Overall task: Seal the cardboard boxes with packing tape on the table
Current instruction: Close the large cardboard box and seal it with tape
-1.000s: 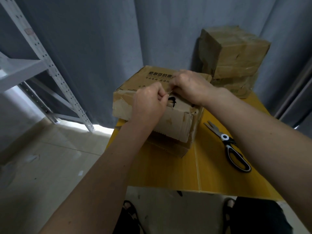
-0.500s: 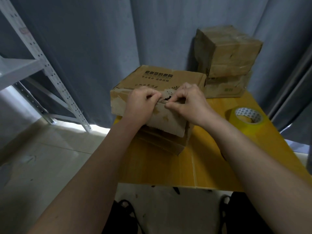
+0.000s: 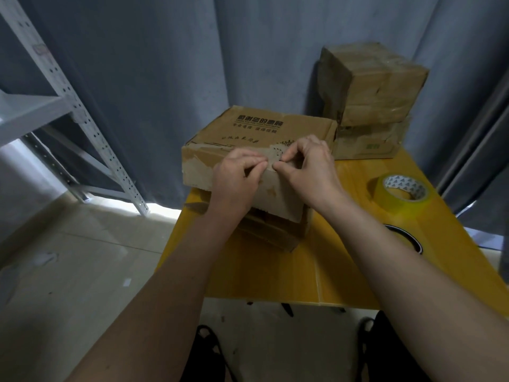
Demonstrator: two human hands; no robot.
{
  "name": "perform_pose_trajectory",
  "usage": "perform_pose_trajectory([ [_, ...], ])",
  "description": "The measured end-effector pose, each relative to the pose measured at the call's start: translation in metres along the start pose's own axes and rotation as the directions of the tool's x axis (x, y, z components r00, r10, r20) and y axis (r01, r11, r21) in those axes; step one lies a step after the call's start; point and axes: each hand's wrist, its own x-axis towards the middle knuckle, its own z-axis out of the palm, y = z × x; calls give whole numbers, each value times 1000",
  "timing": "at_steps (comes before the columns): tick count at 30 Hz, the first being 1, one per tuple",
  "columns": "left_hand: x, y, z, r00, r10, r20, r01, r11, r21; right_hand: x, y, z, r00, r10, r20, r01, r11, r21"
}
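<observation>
Both hands work at the near top edge of the cardboard box (image 3: 264, 139). Left hand (image 3: 237, 180): fingers curled, thumb and forefinger pinching at the box's front edge. Right hand (image 3: 311, 166): fingers curled, fingertips pinching at the same edge, almost touching the left. What is pinched, flap or tape, cannot be resolved.

Box sits at the far left of the bench (image 3: 344, 260), printed black characters on its lid, front face worn and torn. It rests on a flatter piece of cardboard (image 3: 272, 232) that juts out beneath it on the near side.

Bench surface: yellow, glossy, with a seam running near to far. Roll of yellowish packing tape (image 3: 400, 194) lies flat at the right, well apart from the box. A dark looped handle (image 3: 407, 238) shows just past the right forearm, mostly hidden.

Far right corner: two taped cardboard boxes stacked (image 3: 374, 86), the upper one turned askew.

Room: grey-blue curtain (image 3: 170, 64) behind the bench; white perforated metal shelving (image 3: 82, 125) at left; pale tiled floor (image 3: 68, 271).
</observation>
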Motion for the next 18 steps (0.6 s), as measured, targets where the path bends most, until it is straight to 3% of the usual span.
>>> perform_pose_trajectory([
  [10,-2,3,2,999,-23,-31,23,1000,-4,3,0,2,999,-22,49,27,994,-109],
  [18,0,13,11,980,-174,-98,176,984,18,5,-3,12,992,71,-101,-83,990,-117],
])
